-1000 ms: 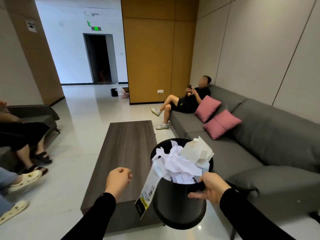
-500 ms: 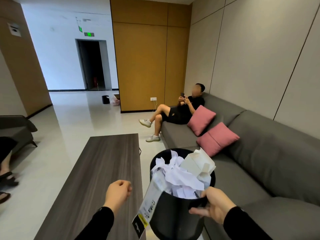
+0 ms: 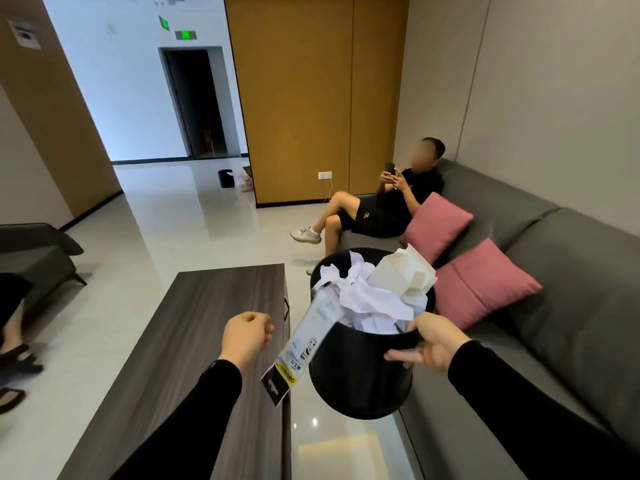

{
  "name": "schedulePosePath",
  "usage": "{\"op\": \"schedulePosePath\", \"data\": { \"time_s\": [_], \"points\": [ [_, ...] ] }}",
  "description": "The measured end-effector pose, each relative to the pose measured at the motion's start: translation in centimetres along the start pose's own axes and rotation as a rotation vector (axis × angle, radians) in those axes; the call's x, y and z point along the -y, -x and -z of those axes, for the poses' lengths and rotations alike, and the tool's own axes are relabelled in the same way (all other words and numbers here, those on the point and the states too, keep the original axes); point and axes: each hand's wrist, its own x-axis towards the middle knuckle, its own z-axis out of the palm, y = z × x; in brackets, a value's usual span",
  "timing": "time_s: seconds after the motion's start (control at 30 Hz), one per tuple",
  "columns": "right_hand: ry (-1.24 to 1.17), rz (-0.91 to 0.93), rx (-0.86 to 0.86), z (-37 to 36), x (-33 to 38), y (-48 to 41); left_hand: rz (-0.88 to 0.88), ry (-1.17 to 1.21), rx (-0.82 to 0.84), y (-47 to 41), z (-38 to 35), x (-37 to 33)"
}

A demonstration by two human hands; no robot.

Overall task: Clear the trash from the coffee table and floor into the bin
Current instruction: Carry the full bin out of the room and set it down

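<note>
My right hand (image 3: 431,342) grips the near rim of a black round bin (image 3: 360,375) and holds it in the air between the coffee table and the sofa. The bin is heaped with crumpled white paper (image 3: 363,299) and a folded white carton (image 3: 401,275). A long clear plastic package (image 3: 301,344) with a yellow and black label hangs over its left rim. My left hand (image 3: 247,336) hovers in a loose fist above the dark wooden coffee table (image 3: 194,341), holding nothing. The visible table top is bare.
A grey sofa (image 3: 554,271) with two pink cushions (image 3: 481,285) runs along the right wall; a person sits at its far end. A grey armchair (image 3: 34,251) and someone's sandalled feet (image 3: 14,362) are at left. A second small black bin (image 3: 225,177) stands far down the hall.
My view has shifted forward and to the right along the table. The bin has stayed in my right hand and risen slightly; the left fist keeps its place over the table.
</note>
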Motion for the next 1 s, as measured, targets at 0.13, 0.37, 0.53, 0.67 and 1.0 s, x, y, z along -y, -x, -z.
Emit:
{"op": "schedulePosePath", "data": {
  "time_s": [0.13, 0.37, 0.53, 0.67, 1.0],
  "points": [
    [0.056, 0.006, 0.037, 0.7, 5.3, -8.2, -0.008, -0.006, -0.066, -6.5, -4.6, -1.8],
    [0.069, -0.013, 0.12, 0.1, 16.4, -19.0, -0.022, -0.03, -0.175, -15.5, -12.6, -7.1],
    [0.086, -0.038, 0.132, -0.5, 22.0, -26.4, -0.052, -0.093, -0.225, -21.6, -15.8, -9.9],
    [0.105, -0.079, 0.155, -2.2, 25.8, -32.8, -0.024, -0.102, -0.265, -28.3, -16.9, -9.9],
    [0.176, -0.087, 0.14, -14.0, 36.1, -50.9, -0.016, -0.007, -0.245, -51.9, -19.6, -12.3]
  ]
}}
